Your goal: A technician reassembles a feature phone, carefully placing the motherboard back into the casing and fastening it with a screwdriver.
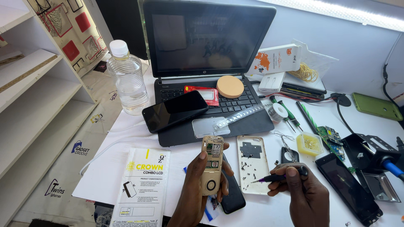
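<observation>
Left hand (202,185) grips an opened gold keypad phone (211,164) upright above the white worktable (105,168), circuit board exposed; its lower edge is hidden by the fingers. Right hand (301,191) is clenched around a purple-tipped screwdriver (275,178), tip near the small screws on a white phone back cover (252,162). Both forearms are cut off below. A black smartphone (174,110) lies across an open laptop (206,63), screen dark. A clear plastic bottle (127,80) stands beside it; white shelving (38,84) is at left.
</observation>
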